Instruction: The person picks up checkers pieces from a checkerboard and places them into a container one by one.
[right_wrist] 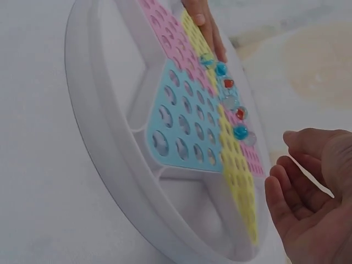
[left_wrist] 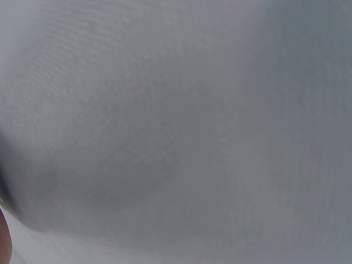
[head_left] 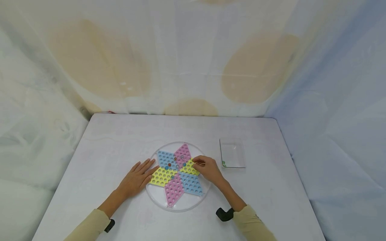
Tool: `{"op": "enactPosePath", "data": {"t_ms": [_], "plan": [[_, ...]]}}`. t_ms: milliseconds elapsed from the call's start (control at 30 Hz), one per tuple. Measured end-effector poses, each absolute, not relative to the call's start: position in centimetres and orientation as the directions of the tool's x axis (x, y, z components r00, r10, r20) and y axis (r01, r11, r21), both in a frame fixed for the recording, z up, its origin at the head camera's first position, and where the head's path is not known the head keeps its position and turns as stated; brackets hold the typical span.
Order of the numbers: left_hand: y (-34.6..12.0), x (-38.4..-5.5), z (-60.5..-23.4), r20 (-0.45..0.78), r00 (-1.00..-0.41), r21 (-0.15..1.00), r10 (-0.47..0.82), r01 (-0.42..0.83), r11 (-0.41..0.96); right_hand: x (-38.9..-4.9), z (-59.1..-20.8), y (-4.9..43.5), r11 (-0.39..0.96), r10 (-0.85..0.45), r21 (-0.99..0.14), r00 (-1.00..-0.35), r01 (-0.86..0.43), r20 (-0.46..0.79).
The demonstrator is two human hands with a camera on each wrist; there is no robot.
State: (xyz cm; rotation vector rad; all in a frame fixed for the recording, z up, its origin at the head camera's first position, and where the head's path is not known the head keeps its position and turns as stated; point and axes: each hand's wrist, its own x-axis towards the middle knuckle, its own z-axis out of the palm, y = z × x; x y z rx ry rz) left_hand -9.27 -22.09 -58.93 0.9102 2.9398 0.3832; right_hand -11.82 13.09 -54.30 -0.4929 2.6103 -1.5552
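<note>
The star board (head_left: 191, 183) lay flat on the table (head_left: 262, 201), a pink, blue and yellow star set within a round pale rim (head_left: 177, 210). It looked light and stiff, probably plastic, and apt to slide if pushed; its raised rim seemed the best place to take hold. The marbles (head_left: 169, 164) sat in holes around the star's middle and upper part. They looked like glass: hard, smooth, slippery and ready to roll once out of a hole, so a light pinch around the sides with thumb and fingertip would have suited them best.

The right hand (head_left: 208, 168) was at the right-hand yellow section, just right of the nearest marbles, its thumb and curled fingers close together; no marble showed between them, though whether something small was hidden there I could not tell. The left hand (head_left: 137, 178) lay flat, fingers spread wide, their tips at the board's left edge, the marbles just beyond. Right of the board and apart from it stood a clear box (head_left: 233, 154) with green marbles (head_left: 223, 163) in its near left corner
</note>
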Motion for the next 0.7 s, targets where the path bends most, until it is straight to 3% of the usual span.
{"op": "enactPosePath", "data": {"t_ms": [333,700], "plan": [[-22.1,-9.4,-59.0,0.025,-0.828,0.243,0.560,0.548,0.800,-11.9,-54.8,11.3,0.447,-0.296,-0.877,-0.954,-0.178,0.042],[-22.0,-9.3,-58.9,0.031,-0.824,0.246,0.565,0.554,0.795,-12.4,-56.2,10.4,0.526,-0.291,-0.826,-0.955,-0.204,0.051]]}}
